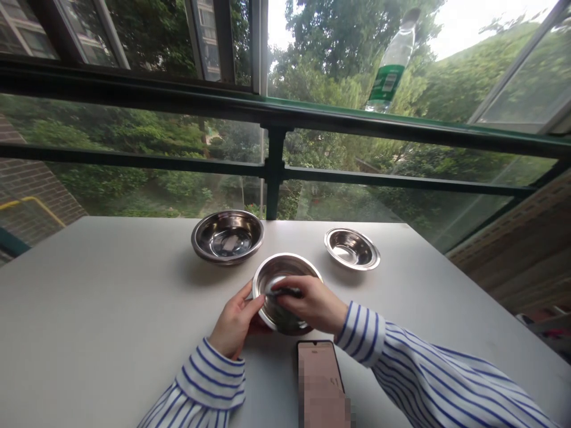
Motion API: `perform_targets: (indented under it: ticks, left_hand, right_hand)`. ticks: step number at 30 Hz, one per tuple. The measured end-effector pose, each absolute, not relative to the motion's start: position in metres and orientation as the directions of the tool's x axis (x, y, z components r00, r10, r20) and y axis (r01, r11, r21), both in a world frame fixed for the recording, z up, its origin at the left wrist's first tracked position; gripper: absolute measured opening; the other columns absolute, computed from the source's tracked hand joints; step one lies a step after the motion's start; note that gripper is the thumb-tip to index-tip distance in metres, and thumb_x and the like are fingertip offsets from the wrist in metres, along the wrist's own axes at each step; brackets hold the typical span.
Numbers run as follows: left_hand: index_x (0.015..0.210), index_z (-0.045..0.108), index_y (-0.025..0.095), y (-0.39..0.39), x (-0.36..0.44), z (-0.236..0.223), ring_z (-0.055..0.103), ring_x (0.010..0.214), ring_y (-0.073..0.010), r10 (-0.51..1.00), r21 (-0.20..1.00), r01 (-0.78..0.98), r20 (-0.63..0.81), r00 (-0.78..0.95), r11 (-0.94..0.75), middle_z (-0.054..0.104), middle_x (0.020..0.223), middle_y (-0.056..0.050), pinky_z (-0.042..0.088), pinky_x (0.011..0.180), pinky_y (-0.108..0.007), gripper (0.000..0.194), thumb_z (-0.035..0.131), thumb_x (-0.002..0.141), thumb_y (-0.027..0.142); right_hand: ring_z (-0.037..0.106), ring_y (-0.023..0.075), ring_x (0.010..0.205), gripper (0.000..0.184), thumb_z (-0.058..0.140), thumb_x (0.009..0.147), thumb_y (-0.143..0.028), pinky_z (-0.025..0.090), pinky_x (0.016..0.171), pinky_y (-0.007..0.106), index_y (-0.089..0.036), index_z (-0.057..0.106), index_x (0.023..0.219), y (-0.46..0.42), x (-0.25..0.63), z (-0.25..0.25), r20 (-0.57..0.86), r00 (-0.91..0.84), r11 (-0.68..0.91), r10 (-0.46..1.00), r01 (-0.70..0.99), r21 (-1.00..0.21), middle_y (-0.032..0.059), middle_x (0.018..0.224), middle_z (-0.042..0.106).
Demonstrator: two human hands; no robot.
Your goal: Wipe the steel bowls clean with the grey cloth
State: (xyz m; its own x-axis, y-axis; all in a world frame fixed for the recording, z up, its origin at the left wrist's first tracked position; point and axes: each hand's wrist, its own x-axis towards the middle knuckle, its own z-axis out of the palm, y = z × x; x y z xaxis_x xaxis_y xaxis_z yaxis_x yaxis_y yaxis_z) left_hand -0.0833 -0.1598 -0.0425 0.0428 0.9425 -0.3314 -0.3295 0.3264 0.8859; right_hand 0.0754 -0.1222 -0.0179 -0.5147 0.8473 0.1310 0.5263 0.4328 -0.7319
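A small steel bowl [285,270] stands tilted toward me on the white table [98,321]. My left hand [234,324] grips its left rim, fingers curled round the edge. My right hand [312,303] reaches into the bowl, fingers closed on a dark cloth or scrubber [282,293] pressed against the inside. Both sleeves are white with blue stripes.
A larger steel bowl [227,236] sits at the back left of the table and a shallow steel dish [352,248] at the back right. A phone [322,383] lies near the front edge. A plastic bottle [392,62] stands on the green window rail [357,122].
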Motion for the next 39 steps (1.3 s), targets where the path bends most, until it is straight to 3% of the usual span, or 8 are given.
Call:
perform_targets:
  ticks: [3,5,15,21,27,30,32,39]
  left_hand:
    - [0.127,0.045,0.016,-0.160,-0.081,-0.044,0.053,0.049,-0.0153,0.933,0.875,-0.329,-0.352,0.075,0.356,0.059,0.056,0.000,0.049,0.046,-0.030,0.064,0.064,0.067,0.029]
    - [0.128,0.045,0.017,-0.160,-0.080,-0.044,0.052,0.047,-0.0146,0.928,0.871,-0.323,-0.363,0.086,0.370,0.058,0.054,0.001,0.049,0.046,-0.030,0.063,0.063,0.068,0.028]
    - [0.127,0.045,0.016,-0.157,-0.085,-0.048,0.052,0.045,-0.0136,0.931,0.868,-0.347,-0.362,0.044,0.354,0.055,0.054,0.003,0.048,0.045,-0.028,0.063,0.063,0.066,0.026]
    - [0.131,0.041,0.020,-0.157,-0.082,-0.045,0.053,0.046,-0.0139,0.905,0.834,-0.355,-0.405,0.127,0.423,0.058,0.054,0.002,0.048,0.048,-0.028,0.067,0.063,0.068,0.025]
    - [0.124,0.047,0.017,-0.154,-0.086,-0.047,0.054,0.045,-0.0141,0.883,0.784,-0.413,-0.446,0.145,0.463,0.059,0.055,0.001,0.047,0.046,-0.028,0.056,0.061,0.070,0.024]
    - [0.109,0.056,0.009,-0.154,-0.088,-0.048,0.057,0.048,-0.0170,0.862,0.717,-0.495,-0.482,0.156,0.491,0.060,0.057,-0.003,0.048,0.047,-0.029,0.039,0.049,0.078,0.031]
    - [0.102,0.058,0.007,-0.154,-0.088,-0.046,0.059,0.049,-0.0178,0.861,0.690,-0.533,-0.480,0.170,0.490,0.061,0.056,-0.005,0.048,0.047,-0.029,0.041,0.041,0.082,0.038]
    - [0.120,0.050,0.014,-0.156,-0.086,-0.041,0.055,0.044,-0.0132,0.901,0.703,-0.574,-0.395,0.177,0.421,0.061,0.057,-0.002,0.043,0.039,-0.022,0.050,0.044,0.082,0.046]
  right_hand:
    - [0.058,0.0166,0.092,0.025,0.052,0.080,-0.017,0.044,0.085,0.030,-0.020,0.064,0.102,-0.109,0.078,-0.013,0.293,-0.248,0.383,0.923,0.567,-0.729,0.0055,0.099,0.063]
    - [0.056,0.0181,0.094,0.028,0.051,0.079,-0.015,0.043,0.087,0.033,-0.020,0.063,0.104,-0.100,0.074,-0.014,0.326,-0.208,0.383,0.922,0.617,-0.688,0.0082,0.102,0.059]
    - [0.060,0.0137,0.078,0.023,0.062,0.072,-0.015,0.046,0.077,0.024,-0.021,0.070,0.093,-0.101,0.047,-0.014,0.185,-0.569,0.525,0.801,0.521,-0.673,0.0037,0.084,0.061]
    - [0.056,0.0174,0.088,0.029,0.047,0.086,-0.019,0.042,0.082,0.030,-0.020,0.061,0.110,-0.082,0.063,-0.001,0.259,-0.359,0.441,0.897,0.758,-0.481,0.0096,0.096,0.054]
    - [0.057,0.0133,0.082,0.025,0.050,0.085,-0.022,0.043,0.078,0.023,-0.021,0.064,0.106,-0.097,0.039,-0.013,0.177,-0.548,0.553,0.817,0.661,-0.506,0.0065,0.091,0.057]
    - [0.057,0.0134,0.081,0.025,0.054,0.080,-0.018,0.043,0.079,0.023,-0.019,0.066,0.102,-0.102,0.037,-0.014,0.146,-0.621,0.595,0.770,0.618,-0.514,0.0060,0.089,0.060]
    - [0.057,0.0137,0.080,0.026,0.056,0.076,-0.014,0.043,0.079,0.024,-0.021,0.067,0.099,-0.103,0.039,-0.013,0.120,-0.681,0.633,0.723,0.582,-0.511,0.0045,0.088,0.061]
    - [0.057,0.0139,0.081,0.031,0.054,0.071,-0.005,0.044,0.077,0.022,-0.021,0.069,0.094,-0.115,0.059,0.005,0.032,-0.874,0.771,0.485,0.410,-0.488,0.0045,0.093,0.059]
